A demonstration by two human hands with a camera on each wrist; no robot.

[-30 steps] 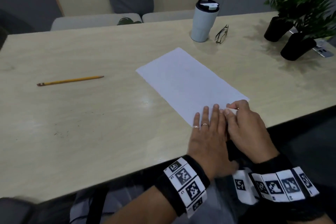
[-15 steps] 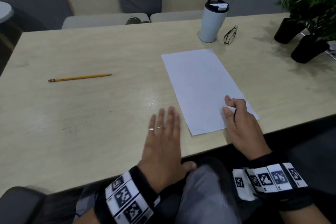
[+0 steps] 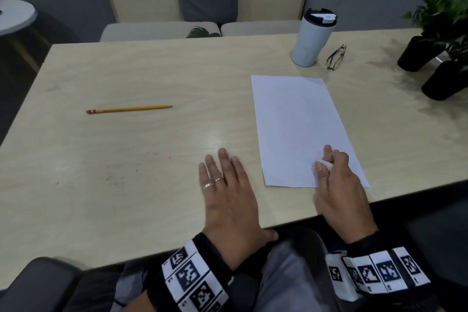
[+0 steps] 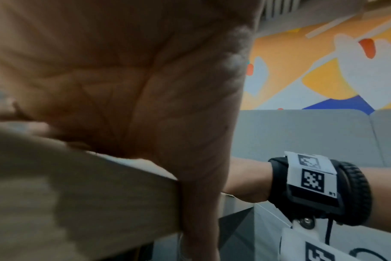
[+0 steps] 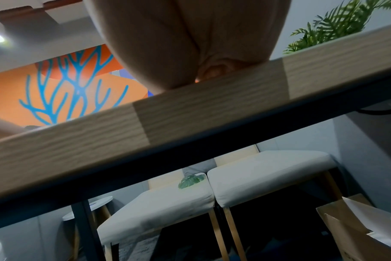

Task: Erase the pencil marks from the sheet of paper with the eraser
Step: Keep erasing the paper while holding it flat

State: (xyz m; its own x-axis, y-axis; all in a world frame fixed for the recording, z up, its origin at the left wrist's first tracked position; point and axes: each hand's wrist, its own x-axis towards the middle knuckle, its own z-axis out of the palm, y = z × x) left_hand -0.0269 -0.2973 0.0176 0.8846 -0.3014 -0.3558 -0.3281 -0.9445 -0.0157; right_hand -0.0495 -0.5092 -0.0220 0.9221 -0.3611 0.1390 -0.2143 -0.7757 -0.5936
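Observation:
A white sheet of paper (image 3: 296, 124) lies on the wooden table (image 3: 141, 159), right of centre, its near edge close to the table's front edge. No pencil marks show on it at this distance. My right hand (image 3: 329, 167) rests on the sheet's near right corner and pinches a small white eraser (image 3: 325, 164) between thumb and curled fingers. My left hand (image 3: 222, 172) lies flat on the bare table left of the sheet, fingers straight, apart from the paper. Both wrist views show only palm and the table's front edge (image 5: 190, 113).
A yellow pencil (image 3: 129, 109) lies at the left of the table. A white lidded tumbler (image 3: 314, 38) and folded glasses (image 3: 335, 57) stand behind the sheet. Two potted plants (image 3: 440, 40) crowd the far right. Cushioned seats (image 3: 159, 30) sit beyond the far edge.
My left hand has left the paper's near edge and slid left onto bare table. The sheet has turned from a slant to nearly straight. The right hand still holds the eraser.

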